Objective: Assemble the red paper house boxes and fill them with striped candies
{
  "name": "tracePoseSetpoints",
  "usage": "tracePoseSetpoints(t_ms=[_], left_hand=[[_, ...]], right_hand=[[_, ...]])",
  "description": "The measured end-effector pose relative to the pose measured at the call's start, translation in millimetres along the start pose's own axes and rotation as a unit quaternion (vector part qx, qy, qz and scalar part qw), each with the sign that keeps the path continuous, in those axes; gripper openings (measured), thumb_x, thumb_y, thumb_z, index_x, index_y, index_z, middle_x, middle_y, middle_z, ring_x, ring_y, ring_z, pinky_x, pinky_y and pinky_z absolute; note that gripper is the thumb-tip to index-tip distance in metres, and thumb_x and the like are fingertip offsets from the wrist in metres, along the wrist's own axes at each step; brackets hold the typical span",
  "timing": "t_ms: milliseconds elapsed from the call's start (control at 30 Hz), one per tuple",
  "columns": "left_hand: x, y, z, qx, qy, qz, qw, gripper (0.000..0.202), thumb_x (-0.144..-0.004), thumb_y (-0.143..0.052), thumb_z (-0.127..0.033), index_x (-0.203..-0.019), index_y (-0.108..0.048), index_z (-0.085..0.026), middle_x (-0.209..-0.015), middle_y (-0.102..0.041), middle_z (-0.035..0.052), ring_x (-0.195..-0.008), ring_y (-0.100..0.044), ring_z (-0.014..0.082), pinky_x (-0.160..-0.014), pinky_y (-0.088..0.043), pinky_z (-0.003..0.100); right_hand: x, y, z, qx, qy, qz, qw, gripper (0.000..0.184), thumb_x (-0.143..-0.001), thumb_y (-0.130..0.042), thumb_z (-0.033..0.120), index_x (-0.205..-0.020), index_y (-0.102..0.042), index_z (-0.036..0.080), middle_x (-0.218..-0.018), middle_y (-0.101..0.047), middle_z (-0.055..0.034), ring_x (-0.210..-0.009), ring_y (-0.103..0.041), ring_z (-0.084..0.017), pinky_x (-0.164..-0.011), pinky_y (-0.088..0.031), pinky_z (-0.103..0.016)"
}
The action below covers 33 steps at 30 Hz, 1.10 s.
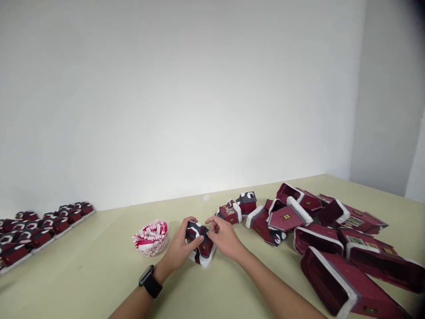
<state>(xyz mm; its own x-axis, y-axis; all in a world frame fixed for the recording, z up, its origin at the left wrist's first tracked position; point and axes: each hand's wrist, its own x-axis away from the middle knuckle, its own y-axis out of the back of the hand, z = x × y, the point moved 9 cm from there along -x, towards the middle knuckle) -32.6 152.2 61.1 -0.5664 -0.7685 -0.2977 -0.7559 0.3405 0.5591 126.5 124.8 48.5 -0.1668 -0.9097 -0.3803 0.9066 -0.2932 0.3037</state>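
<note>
A small dark-red model house with a dark, snow-patched roof and a white base stands on the table in front of me. My left hand is closed around its left side, with the thumb across the roof. At the roof's right edge, my right hand has its thumb and forefinger pinched together. Whatever those fingertips hold, if anything, is too small to make out. Just left of my left hand, red-and-white striped ribbon pieces fill a small clear bowl.
Hollow red houses lie tipped over in a heap to the right. Two smaller houses sit behind my right hand. Rows of similar houses stand at the far left. A white wall rises behind the pale green table.
</note>
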Motion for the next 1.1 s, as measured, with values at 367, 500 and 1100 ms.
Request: tracePoseSetpoints(t_ms=[367,500,1100], left_hand=[[-1.1,0.2,0.2,0.001,0.0,-0.007,1.0,0.058,-0.091,-0.066,-0.053,-0.135,-0.045,-0.022,-0.12,-0.066,0.0075,-0.101,-0.065,0.0232,-0.096,-0.051,0.039],[-0.4,3.4,-0.9,-0.005,-0.011,-0.026,1.0,0.056,-0.09,-0.068,-0.051,-0.134,-0.048,-0.022,-0.128,-0.064,0.0093,-0.102,-0.066,0.0229,-0.096,-0.052,0.039],[7.5,20.7,-21.7,-0.204,-0.225,-0.16,0.939,0.048,-0.096,-0.068,-0.039,-0.138,-0.049,-0.026,-0.148,-0.054,0.0123,-0.138,-0.054,0.0278,-0.117,-0.045,0.047]], right_hand=[[-4.5,12.2,-15.4,-0.021,-0.008,-0.058,0.998,0.03,-0.071,-0.054,0.015,-0.099,-0.063,0.02,-0.074,-0.066,0.0011,-0.067,-0.06,-0.019,-0.067,-0.043,-0.031],[-4.4,13.8,-17.3,-0.053,-0.025,-0.058,0.997,0.031,-0.068,-0.057,0.015,-0.098,-0.063,0.021,-0.07,-0.069,0.0005,-0.068,-0.063,-0.021,-0.07,-0.046,-0.032],[12.5,0.9,-18.7,-0.382,-0.223,-0.016,0.897,0.039,-0.073,-0.076,0.024,-0.11,-0.065,0.016,-0.107,-0.078,-0.0129,-0.1,-0.076,-0.023,-0.086,-0.061,-0.035]])
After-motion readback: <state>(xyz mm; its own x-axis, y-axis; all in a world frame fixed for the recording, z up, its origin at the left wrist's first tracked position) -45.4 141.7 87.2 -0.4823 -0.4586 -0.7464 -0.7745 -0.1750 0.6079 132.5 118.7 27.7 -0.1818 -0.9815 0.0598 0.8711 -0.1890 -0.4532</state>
